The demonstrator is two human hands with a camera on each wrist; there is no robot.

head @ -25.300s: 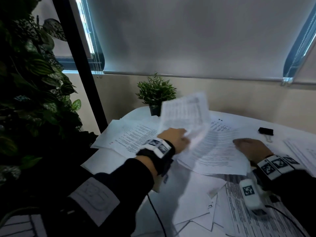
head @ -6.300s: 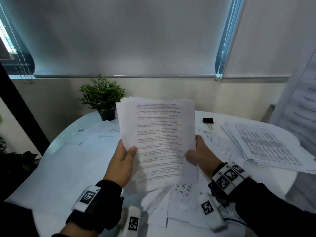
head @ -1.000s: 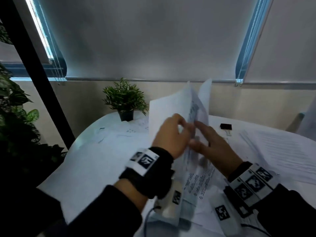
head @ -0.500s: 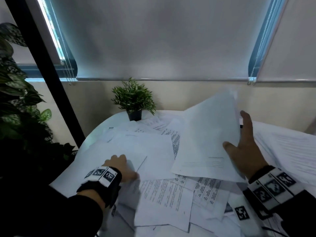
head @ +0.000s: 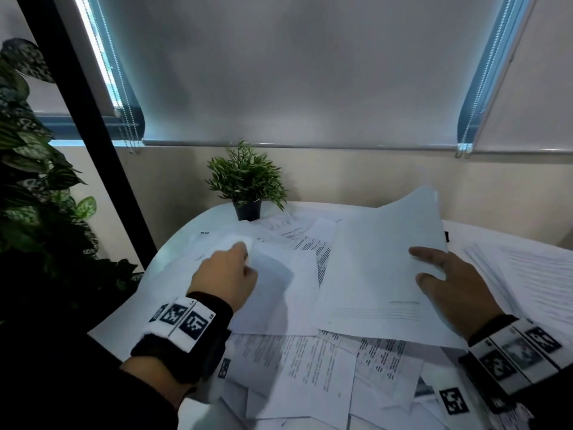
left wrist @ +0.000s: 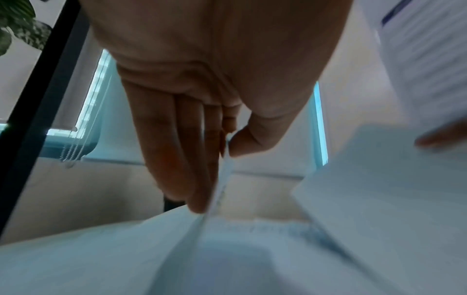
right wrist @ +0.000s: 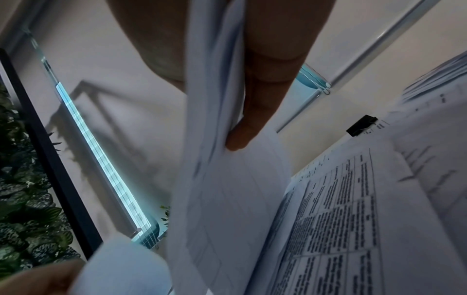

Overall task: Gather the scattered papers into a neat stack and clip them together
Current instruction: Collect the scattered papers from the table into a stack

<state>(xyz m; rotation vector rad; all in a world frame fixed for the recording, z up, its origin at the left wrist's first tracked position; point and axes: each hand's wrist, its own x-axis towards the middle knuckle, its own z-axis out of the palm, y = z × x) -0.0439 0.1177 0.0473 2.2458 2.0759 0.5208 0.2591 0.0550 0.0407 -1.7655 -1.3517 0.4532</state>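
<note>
Leafy plant: large spotted leaves off the tabletop's left edge, beside a dark post; no part in the work.
Left hand: reaches over the left part of the tabletop. The left wrist view shows the thumb and fingers pinching the edge of a single sheet, lifting that edge clear of the pages beneath, likely to free one page to add to the stack.
Potted plant: small, in a dark pot at the far edge of the tabletop, behind the papers.
Scattered papers: printed pages overlap at odd angles across the middle and near edge of the tabletop; much gathering appears to remain.
Held stack: a sheaf of pages, blank side up, raised at a slant above the loose pages, its far corner curling upward. Holding it off the tabletop probably keeps gathered pages apart from loose ones.
Right hand: the thumb lies on top of the stack's right edge and the fingers curl beneath, gripping it.
Binder clip: black, lying unused near the far right of the tabletop, mostly hidden behind the stack from the head view.
Second pile: printed pages resting at the tabletop's right edge.
</note>
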